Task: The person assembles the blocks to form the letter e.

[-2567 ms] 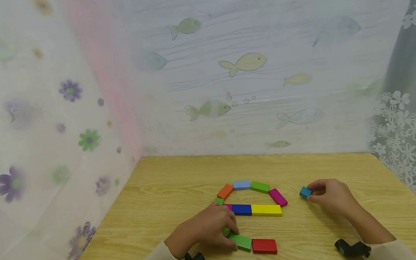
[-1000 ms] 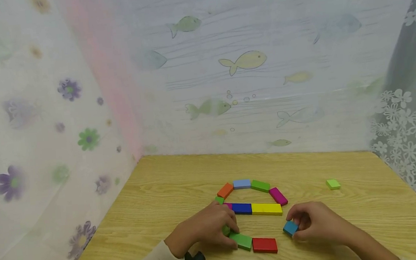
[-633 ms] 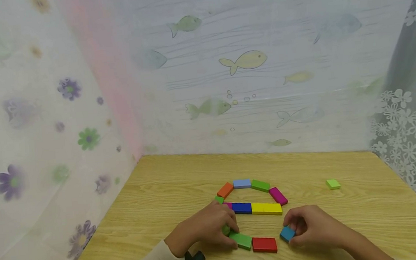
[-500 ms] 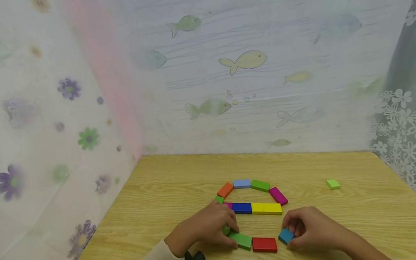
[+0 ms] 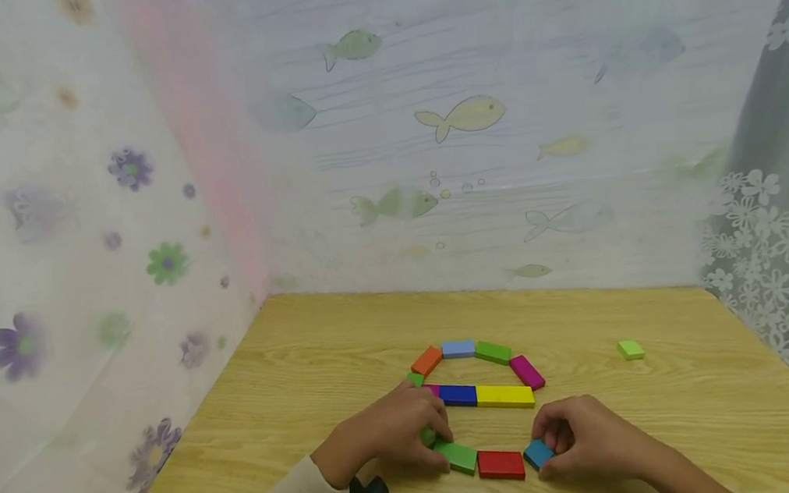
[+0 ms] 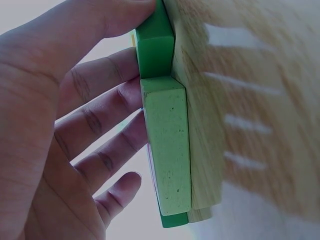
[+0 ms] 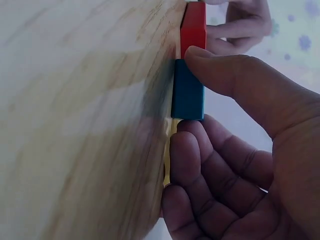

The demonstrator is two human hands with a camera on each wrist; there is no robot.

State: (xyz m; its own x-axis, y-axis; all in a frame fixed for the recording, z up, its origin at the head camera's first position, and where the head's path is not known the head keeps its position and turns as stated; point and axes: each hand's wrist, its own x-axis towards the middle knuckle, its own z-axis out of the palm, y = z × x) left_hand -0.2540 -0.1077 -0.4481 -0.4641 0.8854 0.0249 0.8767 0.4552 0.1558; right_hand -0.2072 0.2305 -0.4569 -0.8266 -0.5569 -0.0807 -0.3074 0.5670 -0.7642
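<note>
My right hand pinches a small blue block between thumb and fingers, low on the table. Its corner meets, or nearly meets, the right end of a red block. In the right wrist view the thumb lies on the blue block, at the end of the red block. My left hand rests over the left side of the block outline, hiding part of it. In the left wrist view its thumb touches a green block, and extended fingers touch a pale green block.
Orange, light blue, green and magenta blocks form an arc. Below it runs a row with dark blue and yellow blocks. A lime block lies apart on the wooden table. Patterned curtains surround it.
My right hand has carried the blue block left and nearer to me, up beside the red block. The lime block, hidden at first, now shows. My left hand has stayed put.
</note>
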